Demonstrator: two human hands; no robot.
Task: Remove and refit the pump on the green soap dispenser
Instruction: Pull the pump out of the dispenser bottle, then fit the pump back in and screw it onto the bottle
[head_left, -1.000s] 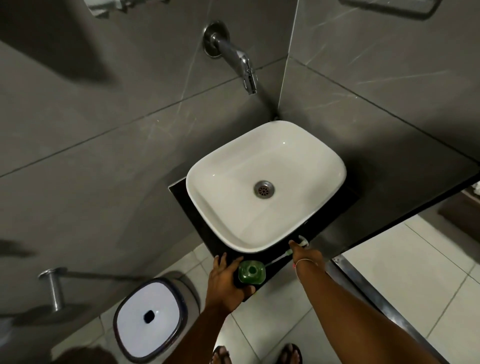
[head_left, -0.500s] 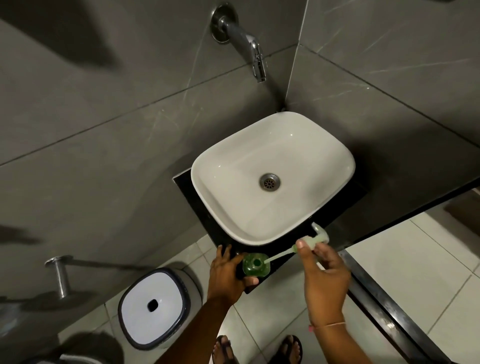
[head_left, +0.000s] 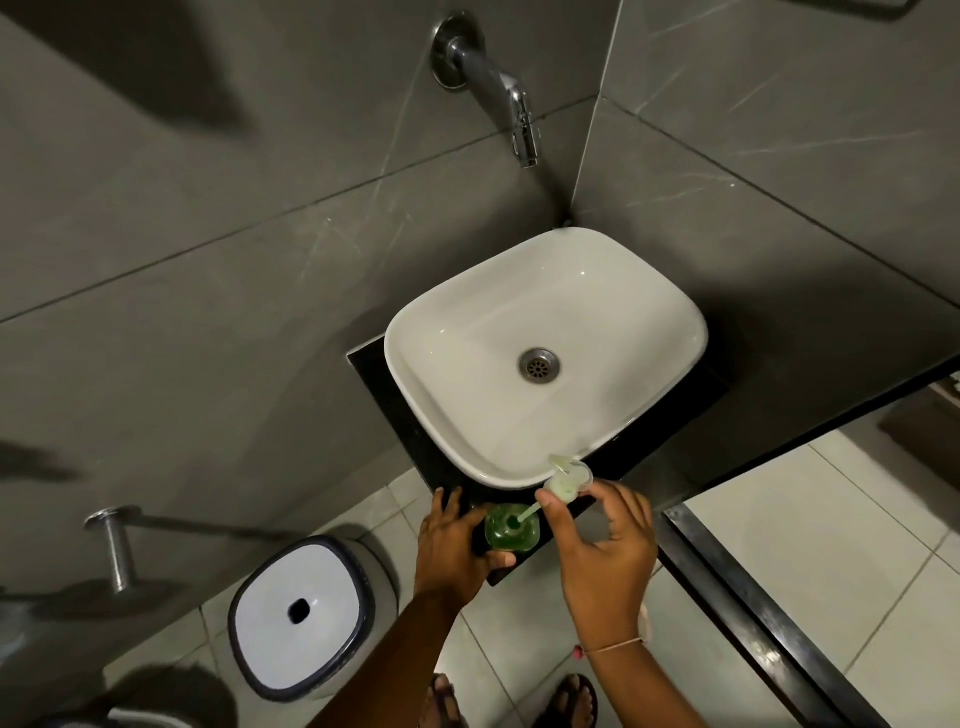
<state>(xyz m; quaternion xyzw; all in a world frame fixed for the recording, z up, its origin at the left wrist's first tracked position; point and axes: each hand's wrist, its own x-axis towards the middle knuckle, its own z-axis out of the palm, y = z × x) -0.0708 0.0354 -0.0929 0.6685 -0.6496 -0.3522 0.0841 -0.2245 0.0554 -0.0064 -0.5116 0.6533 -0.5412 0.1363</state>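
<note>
Head view, lower centre: my left hand (head_left: 457, 551) wraps the green dispenser (head_left: 511, 527); my right hand (head_left: 605, 540) pinches the pump (head_left: 567, 480), tube slanting down-left into the neck.

**Dim bathroom, soft shadows, wide-angle bend**

The light is low and warm-grey, and it seems to fall from above. The white sink (head_left: 545, 353) is the brightest thing and carries small glints on its inner wall. The tap (head_left: 498, 83) shows thin highlights on its metal. Broad, soft-edged shadows lie across the wall tiles (head_left: 208, 234) at upper left and far left. Straight tile joints bow towards the edges. The picture is slightly soft, most so in the lower left corner.
</note>
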